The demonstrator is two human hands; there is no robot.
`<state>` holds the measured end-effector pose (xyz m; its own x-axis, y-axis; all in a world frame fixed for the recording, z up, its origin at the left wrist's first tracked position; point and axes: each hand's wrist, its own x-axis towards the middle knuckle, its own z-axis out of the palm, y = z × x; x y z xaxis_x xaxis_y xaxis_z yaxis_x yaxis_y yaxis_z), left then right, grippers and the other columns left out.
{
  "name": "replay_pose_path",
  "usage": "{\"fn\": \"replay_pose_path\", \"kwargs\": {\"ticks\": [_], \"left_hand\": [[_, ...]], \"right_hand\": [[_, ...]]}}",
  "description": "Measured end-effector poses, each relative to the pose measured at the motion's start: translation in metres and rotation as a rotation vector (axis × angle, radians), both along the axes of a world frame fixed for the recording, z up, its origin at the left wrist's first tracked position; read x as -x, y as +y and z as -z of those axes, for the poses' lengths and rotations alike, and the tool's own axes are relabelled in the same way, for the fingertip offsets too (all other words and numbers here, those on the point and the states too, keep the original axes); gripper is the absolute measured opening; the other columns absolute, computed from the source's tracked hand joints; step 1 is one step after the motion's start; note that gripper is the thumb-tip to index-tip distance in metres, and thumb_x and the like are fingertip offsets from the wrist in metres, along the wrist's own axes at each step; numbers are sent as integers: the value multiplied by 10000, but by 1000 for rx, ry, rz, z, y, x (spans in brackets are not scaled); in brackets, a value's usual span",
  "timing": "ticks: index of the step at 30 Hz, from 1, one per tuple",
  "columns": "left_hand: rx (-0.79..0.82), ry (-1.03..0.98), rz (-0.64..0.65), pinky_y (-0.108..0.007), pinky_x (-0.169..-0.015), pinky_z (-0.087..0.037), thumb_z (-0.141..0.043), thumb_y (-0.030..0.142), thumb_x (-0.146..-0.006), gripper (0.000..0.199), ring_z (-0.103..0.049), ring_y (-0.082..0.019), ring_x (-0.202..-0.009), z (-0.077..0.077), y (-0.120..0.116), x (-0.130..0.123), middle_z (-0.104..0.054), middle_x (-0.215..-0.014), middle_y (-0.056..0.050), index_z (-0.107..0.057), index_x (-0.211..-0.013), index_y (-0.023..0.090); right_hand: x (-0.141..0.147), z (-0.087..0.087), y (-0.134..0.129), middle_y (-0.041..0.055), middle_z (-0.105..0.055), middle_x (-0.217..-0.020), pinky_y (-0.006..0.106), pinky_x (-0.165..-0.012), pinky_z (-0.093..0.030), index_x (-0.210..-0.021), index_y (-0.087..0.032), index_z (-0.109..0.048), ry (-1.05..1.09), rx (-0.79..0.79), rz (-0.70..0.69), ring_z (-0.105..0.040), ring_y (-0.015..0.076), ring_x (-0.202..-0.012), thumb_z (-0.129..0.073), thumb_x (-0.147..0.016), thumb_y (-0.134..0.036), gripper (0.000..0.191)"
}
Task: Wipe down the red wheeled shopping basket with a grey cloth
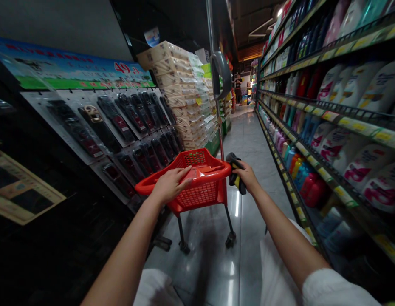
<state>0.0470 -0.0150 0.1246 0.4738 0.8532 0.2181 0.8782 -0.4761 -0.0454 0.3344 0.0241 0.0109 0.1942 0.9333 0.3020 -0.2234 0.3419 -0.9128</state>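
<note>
A red plastic shopping cart [197,193] with a mesh basket stands on dark legs and casters in front of me. My left hand [172,183] lies over its near left rim, fingers stretched forward and spread. Just off the cart's right rim, my right hand [245,175] grips black and yellow gloves [236,172], which look bunched together. A metal pole rises behind the basket's right side, with a grey loop handle [221,75] on it. Something red and flat shows inside the basket, partly behind my left fingers.
Shelves of bottles [340,140] line the right side. On the left hang packaged belts [117,121] on a display panel [28,95]. Stacked cartons [176,91] stand beyond it. A tiled floor [248,131] runs ahead to a distant person [238,90].
</note>
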Motion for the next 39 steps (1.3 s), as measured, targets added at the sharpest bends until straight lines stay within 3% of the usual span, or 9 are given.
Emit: {"fn": "replay_pose_path", "kwargs": {"ticks": [5, 11, 14, 19, 23, 26, 31, 36, 39], "left_hand": [[-56, -31, -84, -377, -970, -461, -206, 474, -1024, 554, -596, -240, -1126, 10, 4, 1, -656, -1199, -61, -526, -1435, 287], [-48, -22, -94, -353, -945, -456, -271, 491, -1012, 532, -590, -235, -1127, 7, 2, -4, -649, -1222, -48, -521, -1440, 296], [-56, -1, -131, -351, -907, -463, -279, 495, -1010, 523, -588, -240, -1124, 6, 1, -7, -649, -1221, -48, -524, -1435, 313], [-74, -5, -175, -343, -852, -465, -268, 477, -1016, 504, -592, -236, -1106, 8, -1, -8, -660, -1204, -32, -536, -1420, 341], [-77, -16, -147, -343, -875, -460, -266, 471, -1016, 506, -584, -232, -1124, 8, -4, -8, -659, -1220, -26, -525, -1430, 338], [-88, -23, -167, -347, -866, -465, -263, 456, -1017, 506, -590, -239, -1121, 8, -6, -12, -672, -1188, -38, -547, -1414, 323], [-118, -24, -227, -364, -840, -478, -278, 444, -1012, 510, -607, -264, -1099, 9, -7, -25, -682, -1180, -63, -559, -1408, 289], [-151, -39, -245, -376, -889, -478, -286, 439, -1012, 521, -609, -274, -1123, 12, -7, -33, -685, -1193, -88, -570, -1392, 223], [-139, -84, -212, -363, -944, -465, -284, 444, -1016, 507, -606, -256, -1143, 14, -6, -36, -686, -1207, -76, -597, -1350, 225]], "right_hand": [[1, -27, -24, 10, -743, -933, 316, -823, -519, -958, -210, -755, -84, -130, -43, -672, 196, -878, -619, -591, -218, 392], [-6, -50, 9, -1, -728, -798, 265, -678, -512, -882, -191, -752, -233, -22, 27, -650, 160, -717, -530, -586, -175, 370], [-10, -60, 5, 3, -707, -718, 248, -618, -481, -831, -180, -756, -410, 4, 16, -622, 151, -646, -524, -600, -161, 329], [-6, -74, -24, 7, -723, -793, 249, -704, -493, -781, -212, -770, -751, -258, -80, -648, 168, -770, -579, -662, -171, 229], [-8, -68, -15, -2, -699, -720, 251, -623, -474, -809, -218, -764, -741, -150, 40, -627, 160, -672, -582, -685, -154, 230], [-8, -58, -9, 10, -707, -768, 292, -697, -490, -860, -249, -766, -705, -123, 236, -642, 189, -735, -584, -710, -142, 259], [25, -45, -44, 59, -690, -1015, 355, -835, -492, -1034, -281, -752, -851, -126, 527, -625, 239, -900, -575, -781, -172, 327], [71, -35, -76, 37, -603, -1336, 396, -947, -483, -1163, -323, -718, -935, -319, 464, -570, 273, -1095, -571, -748, -83, 502], [66, -33, -71, 2, -596, -1348, 378, -927, -505, -1158, -354, -716, -870, -273, 443, -601, 261, -1085, -589, -738, -98, 508]]}}
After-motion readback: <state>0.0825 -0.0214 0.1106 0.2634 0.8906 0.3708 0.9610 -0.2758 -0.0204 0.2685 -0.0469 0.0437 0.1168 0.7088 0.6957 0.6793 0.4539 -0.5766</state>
